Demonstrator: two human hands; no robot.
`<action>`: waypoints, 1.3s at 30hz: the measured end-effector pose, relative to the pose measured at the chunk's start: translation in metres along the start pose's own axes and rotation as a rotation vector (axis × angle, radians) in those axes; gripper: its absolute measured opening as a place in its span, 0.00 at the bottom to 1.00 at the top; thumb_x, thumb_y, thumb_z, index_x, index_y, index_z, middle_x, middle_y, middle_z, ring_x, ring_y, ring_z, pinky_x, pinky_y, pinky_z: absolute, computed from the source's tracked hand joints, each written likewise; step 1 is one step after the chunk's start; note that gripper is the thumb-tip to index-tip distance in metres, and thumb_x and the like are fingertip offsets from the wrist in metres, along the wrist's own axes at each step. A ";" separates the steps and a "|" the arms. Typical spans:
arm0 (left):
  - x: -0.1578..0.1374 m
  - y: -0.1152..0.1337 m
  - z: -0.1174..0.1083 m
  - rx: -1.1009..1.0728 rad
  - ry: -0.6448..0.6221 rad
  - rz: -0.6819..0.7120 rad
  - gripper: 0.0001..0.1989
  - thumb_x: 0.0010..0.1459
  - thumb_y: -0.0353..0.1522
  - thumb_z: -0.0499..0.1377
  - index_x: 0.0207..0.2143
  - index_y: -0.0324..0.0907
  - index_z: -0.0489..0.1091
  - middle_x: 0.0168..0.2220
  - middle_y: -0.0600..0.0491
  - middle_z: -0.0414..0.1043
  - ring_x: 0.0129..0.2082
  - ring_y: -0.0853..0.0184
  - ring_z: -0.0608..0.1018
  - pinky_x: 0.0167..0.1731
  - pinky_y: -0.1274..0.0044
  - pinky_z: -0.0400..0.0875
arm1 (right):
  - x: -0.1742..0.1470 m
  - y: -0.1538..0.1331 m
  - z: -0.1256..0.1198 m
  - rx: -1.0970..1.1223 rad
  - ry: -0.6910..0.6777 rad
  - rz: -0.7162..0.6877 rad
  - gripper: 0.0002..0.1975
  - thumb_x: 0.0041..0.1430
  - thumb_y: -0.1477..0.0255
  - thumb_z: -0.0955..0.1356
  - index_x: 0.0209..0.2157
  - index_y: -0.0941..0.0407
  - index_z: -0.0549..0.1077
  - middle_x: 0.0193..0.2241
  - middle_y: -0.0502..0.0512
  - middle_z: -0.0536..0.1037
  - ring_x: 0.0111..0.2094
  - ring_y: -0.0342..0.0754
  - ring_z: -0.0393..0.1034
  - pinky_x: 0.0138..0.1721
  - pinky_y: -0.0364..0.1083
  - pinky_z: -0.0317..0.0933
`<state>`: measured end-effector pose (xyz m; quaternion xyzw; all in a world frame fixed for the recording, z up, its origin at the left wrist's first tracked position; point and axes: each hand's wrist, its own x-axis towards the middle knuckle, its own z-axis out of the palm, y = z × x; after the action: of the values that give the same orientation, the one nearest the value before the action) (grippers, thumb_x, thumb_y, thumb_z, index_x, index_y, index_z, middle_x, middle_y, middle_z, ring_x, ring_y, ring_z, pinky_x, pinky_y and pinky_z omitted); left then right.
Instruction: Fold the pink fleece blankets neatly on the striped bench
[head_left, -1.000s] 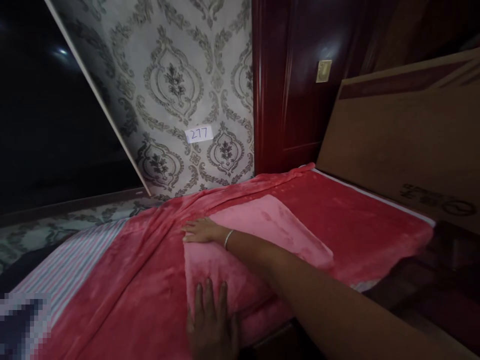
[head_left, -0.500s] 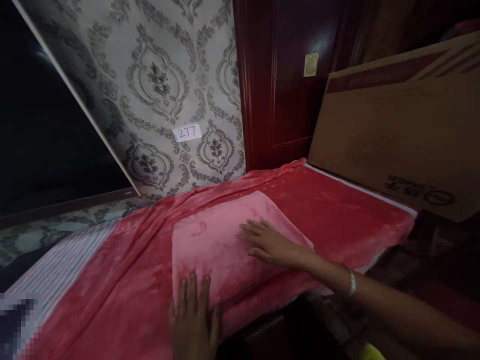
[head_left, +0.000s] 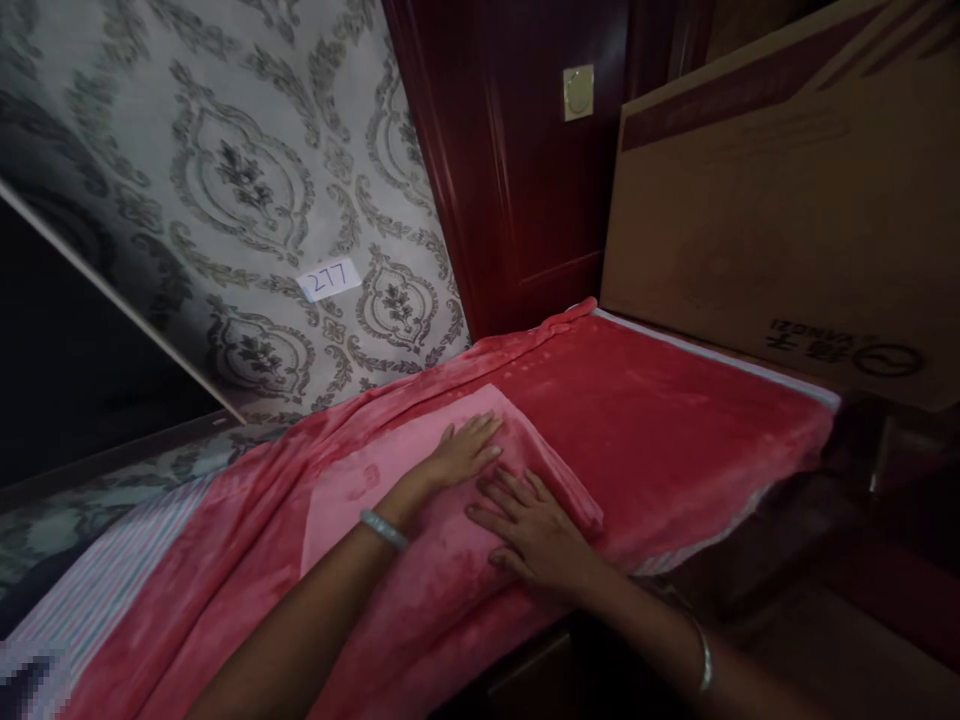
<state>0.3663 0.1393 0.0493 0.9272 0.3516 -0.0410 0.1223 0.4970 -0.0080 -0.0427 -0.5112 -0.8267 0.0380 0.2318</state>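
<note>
A folded pink plush cloth (head_left: 405, 455) lies flat on a red plush blanket (head_left: 645, 430). My left hand (head_left: 466, 450) rests open with its palm down on the cloth's upper right part. Just below and to the right, my right hand (head_left: 536, 530) also lies open on the cloth, its fingers spread and pointing up and left. The two hands are close together but apart. Each wrist wears a pale bracelet. My left forearm hides part of the cloth's lower left side.
A large cardboard box (head_left: 757, 220) leans behind the blanket on the right, beside a dark red wooden panel (head_left: 517, 180). Patterned wallpaper carries a paper label reading 277 (head_left: 330, 279). A dark framed screen (head_left: 82, 350) stands at left, above striped fabric (head_left: 120, 560).
My left hand has moved from the cloth's lower left corner up and right, beside the right hand. The right hand still lies on the cloth. The camera view has turned and tilted a little.
</note>
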 end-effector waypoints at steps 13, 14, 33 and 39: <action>0.110 -0.065 0.026 -0.062 0.156 0.017 0.34 0.67 0.54 0.47 0.71 0.52 0.54 0.73 0.50 0.52 0.72 0.58 0.56 0.70 0.58 0.49 | -0.004 0.002 -0.004 0.194 -0.037 0.051 0.33 0.65 0.59 0.70 0.69 0.42 0.60 0.72 0.52 0.54 0.73 0.58 0.40 0.71 0.66 0.34; 0.113 -0.067 0.027 -0.079 0.165 0.020 0.34 0.67 0.54 0.47 0.71 0.51 0.54 0.72 0.50 0.53 0.72 0.58 0.57 0.70 0.58 0.49 | -0.004 0.002 -0.003 0.199 -0.035 0.051 0.33 0.65 0.59 0.70 0.69 0.42 0.60 0.72 0.52 0.54 0.73 0.58 0.39 0.71 0.65 0.33; 0.110 -0.058 0.027 -0.116 0.196 -0.028 0.36 0.69 0.52 0.43 0.72 0.45 0.49 0.74 0.49 0.49 0.73 0.63 0.53 0.71 0.64 0.47 | -0.033 0.046 0.003 -0.145 0.162 0.190 0.30 0.73 0.57 0.60 0.71 0.51 0.56 0.72 0.58 0.53 0.73 0.56 0.41 0.69 0.61 0.48; 0.100 -0.039 0.018 0.018 0.220 -0.114 0.34 0.70 0.49 0.44 0.73 0.45 0.48 0.74 0.47 0.48 0.74 0.58 0.52 0.71 0.55 0.40 | -0.031 0.047 0.004 -0.144 0.171 0.190 0.30 0.73 0.57 0.60 0.71 0.52 0.57 0.72 0.59 0.53 0.73 0.57 0.40 0.68 0.61 0.50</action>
<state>0.4160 0.2269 0.0080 0.9057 0.4146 0.0508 0.0722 0.5458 -0.0114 -0.0707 -0.6038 -0.7524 -0.0434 0.2595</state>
